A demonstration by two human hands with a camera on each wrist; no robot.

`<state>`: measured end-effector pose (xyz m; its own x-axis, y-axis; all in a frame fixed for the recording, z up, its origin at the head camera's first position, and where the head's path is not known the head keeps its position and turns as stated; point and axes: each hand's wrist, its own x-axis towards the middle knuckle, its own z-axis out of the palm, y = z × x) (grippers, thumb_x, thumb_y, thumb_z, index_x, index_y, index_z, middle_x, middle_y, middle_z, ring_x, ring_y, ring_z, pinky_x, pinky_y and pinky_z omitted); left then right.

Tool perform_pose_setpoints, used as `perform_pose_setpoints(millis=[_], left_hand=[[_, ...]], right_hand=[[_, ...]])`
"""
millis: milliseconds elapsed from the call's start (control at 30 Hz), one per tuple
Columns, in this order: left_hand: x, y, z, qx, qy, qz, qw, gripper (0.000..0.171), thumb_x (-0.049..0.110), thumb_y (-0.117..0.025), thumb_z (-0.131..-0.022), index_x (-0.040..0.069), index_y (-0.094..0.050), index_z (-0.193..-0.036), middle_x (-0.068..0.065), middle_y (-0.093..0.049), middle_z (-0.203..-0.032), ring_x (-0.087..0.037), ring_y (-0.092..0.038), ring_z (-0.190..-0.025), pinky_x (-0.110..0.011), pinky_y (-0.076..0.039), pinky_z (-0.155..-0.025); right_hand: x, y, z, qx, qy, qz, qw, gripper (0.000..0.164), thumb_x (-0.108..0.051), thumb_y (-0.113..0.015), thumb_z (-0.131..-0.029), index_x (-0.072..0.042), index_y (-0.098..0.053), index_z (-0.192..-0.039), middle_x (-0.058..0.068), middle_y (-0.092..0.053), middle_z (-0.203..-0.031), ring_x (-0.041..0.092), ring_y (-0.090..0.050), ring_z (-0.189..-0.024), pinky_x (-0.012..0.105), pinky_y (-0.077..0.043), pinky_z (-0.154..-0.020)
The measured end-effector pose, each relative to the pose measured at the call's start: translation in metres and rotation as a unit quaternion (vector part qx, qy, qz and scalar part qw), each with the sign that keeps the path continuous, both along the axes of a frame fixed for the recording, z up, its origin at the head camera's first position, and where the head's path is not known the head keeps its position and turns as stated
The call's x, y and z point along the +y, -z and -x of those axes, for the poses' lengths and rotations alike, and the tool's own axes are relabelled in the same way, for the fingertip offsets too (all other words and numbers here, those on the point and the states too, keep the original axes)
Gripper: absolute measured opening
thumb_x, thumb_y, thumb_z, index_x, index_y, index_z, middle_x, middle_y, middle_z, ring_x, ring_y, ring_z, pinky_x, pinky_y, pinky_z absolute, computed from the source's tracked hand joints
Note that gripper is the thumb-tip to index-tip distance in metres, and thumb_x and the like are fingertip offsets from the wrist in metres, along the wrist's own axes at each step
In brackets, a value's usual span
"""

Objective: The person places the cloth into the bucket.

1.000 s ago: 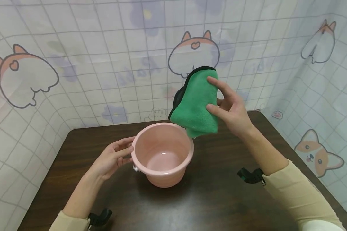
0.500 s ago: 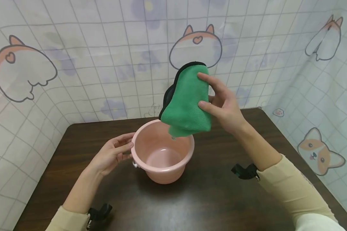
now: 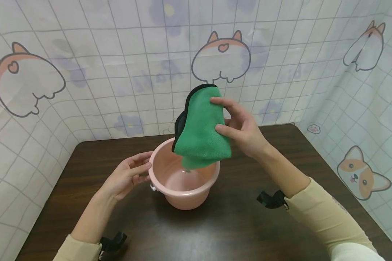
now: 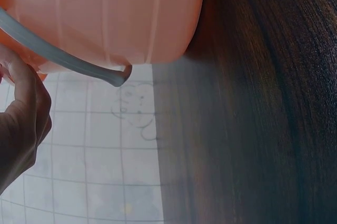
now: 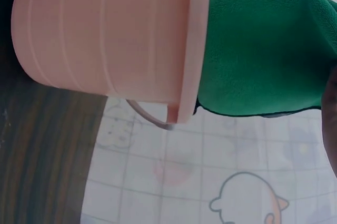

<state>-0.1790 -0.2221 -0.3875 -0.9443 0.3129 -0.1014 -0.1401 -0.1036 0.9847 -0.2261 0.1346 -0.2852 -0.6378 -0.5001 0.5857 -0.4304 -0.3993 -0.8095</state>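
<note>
Right hand [image 3: 243,130] pinches green, black-trimmed cloth [image 3: 200,127] by its side, over pink plastic bucket [image 3: 186,201]; left hand [image 3: 125,177] grips bucket rim.
Cloth: likely light, soft, limp; side pinch should do. Bucket: probably light, slick, could slide; hold at rim.

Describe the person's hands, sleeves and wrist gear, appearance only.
Left hand and right hand: ungloved. Left sleeve and right sleeve: beige, with white fabric farther up on the right. Left wrist device and right wrist device: black, bent in shape.
</note>
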Motion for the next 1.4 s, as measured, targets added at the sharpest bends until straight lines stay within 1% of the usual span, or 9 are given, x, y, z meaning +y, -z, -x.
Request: perform_pose_setpoints(millis=[133, 400, 567, 700, 833, 967, 1067, 1200, 1400], left_hand=[[0.0, 0.0, 0.0, 0.001, 0.0, -0.001, 1.0, 0.056, 0.009, -0.062, -0.104, -0.005, -0.039, -0.152, -0.011, -0.058, -0.129, -0.015, -0.065, -0.1, -0.032, -0.059, -0.085], [0.0, 0.001, -0.001, 0.003, 0.003, -0.003, 1.0, 0.056, 0.008, -0.061, -0.104, -0.007, -0.038, -0.153, -0.011, -0.058, -0.129, -0.015, -0.065, -0.104, -0.031, -0.059, -0.085], [0.001, 0.001, -0.001, 0.006, 0.006, -0.008, 0.9999, 0.055, 0.007, -0.06, -0.104, -0.007, -0.037, -0.153, -0.011, -0.059, -0.13, -0.015, -0.065, -0.103, -0.031, -0.059, -0.085], [0.002, 0.001, -0.001, 0.004, 0.005, -0.009, 0.9999, 0.055, 0.006, -0.06, -0.104, -0.008, -0.037, -0.153, -0.01, -0.059, -0.13, -0.014, -0.065, -0.101, -0.03, -0.059, -0.084], [0.002, 0.001, -0.001, 0.003, 0.003, -0.008, 1.0, 0.055, 0.006, -0.06, -0.104, -0.008, -0.037, -0.152, -0.01, -0.059, -0.129, -0.014, -0.066, -0.101, -0.03, -0.059, -0.084], [0.002, 0.001, -0.001, 0.003, 0.003, -0.008, 1.0, 0.055, 0.007, -0.061, -0.104, -0.007, -0.038, -0.152, -0.01, -0.059, -0.129, -0.014, -0.066, -0.101, -0.03, -0.059, -0.084], [0.002, 0.001, 0.0, 0.003, 0.001, -0.005, 1.0, 0.056, 0.007, -0.061, -0.104, -0.007, -0.038, -0.152, -0.011, -0.059, -0.13, -0.015, -0.066, -0.102, -0.031, -0.059, -0.085], [0.001, 0.0, 0.0, 0.001, -0.004, 0.002, 1.0, 0.056, 0.008, -0.063, -0.103, -0.005, -0.039, -0.152, -0.012, -0.057, -0.132, -0.016, -0.066, -0.102, -0.032, -0.059, -0.086], [0.001, 0.0, 0.0, 0.007, 0.0, 0.0, 1.0, 0.056, 0.008, -0.062, -0.104, -0.006, -0.039, -0.152, -0.013, -0.057, -0.134, -0.015, -0.066, -0.101, -0.032, -0.059, -0.086]], right_hand=[[-0.003, 0.004, 0.0, -0.011, -0.01, -0.002, 1.0, 0.056, -0.006, -0.072, -0.096, -0.012, -0.051, -0.148, 0.015, -0.036, -0.152, 0.034, -0.065, -0.103, 0.037, -0.06, -0.081], [-0.005, 0.018, -0.001, -0.043, -0.033, -0.029, 0.998, 0.056, -0.009, -0.072, -0.098, -0.016, -0.051, -0.149, 0.014, -0.032, -0.155, 0.033, -0.065, -0.109, 0.038, -0.06, -0.083], [-0.006, 0.027, 0.0, -0.055, -0.038, -0.052, 0.996, 0.059, -0.013, -0.072, -0.098, -0.012, -0.047, -0.152, 0.015, -0.033, -0.157, 0.032, -0.067, -0.108, 0.04, -0.06, -0.083], [-0.009, 0.034, 0.0, -0.056, -0.037, -0.057, 0.996, 0.06, -0.016, -0.073, -0.098, -0.01, -0.047, -0.151, 0.016, -0.034, -0.155, 0.032, -0.065, -0.111, 0.04, -0.06, -0.084], [-0.012, 0.038, -0.001, -0.053, -0.031, -0.067, 0.996, 0.051, -0.012, -0.07, -0.1, -0.014, -0.051, -0.147, 0.017, -0.036, -0.153, 0.034, -0.061, -0.117, 0.041, -0.058, -0.088], [-0.011, 0.042, -0.005, -0.064, -0.007, -0.104, 0.993, 0.041, -0.004, -0.064, -0.101, -0.019, -0.059, -0.139, 0.015, -0.04, -0.153, 0.037, -0.061, -0.118, 0.043, -0.058, -0.087], [-0.011, 0.044, -0.008, -0.074, 0.012, -0.14, 0.987, 0.038, -0.003, -0.062, -0.101, -0.013, -0.061, -0.137, 0.012, -0.044, -0.152, 0.037, -0.063, -0.117, 0.045, -0.059, -0.086], [-0.013, 0.046, -0.009, -0.078, 0.016, -0.173, 0.982, 0.041, -0.001, -0.062, -0.101, -0.003, -0.055, -0.141, 0.012, -0.045, -0.151, 0.036, -0.062, -0.12, 0.047, -0.058, -0.09], [-0.017, 0.05, -0.006, -0.092, -0.002, -0.192, 0.977, 0.044, 0.001, -0.06, -0.101, 0.0, -0.052, -0.144, 0.016, -0.043, -0.152, 0.035, -0.061, -0.122, 0.047, -0.057, -0.091]])
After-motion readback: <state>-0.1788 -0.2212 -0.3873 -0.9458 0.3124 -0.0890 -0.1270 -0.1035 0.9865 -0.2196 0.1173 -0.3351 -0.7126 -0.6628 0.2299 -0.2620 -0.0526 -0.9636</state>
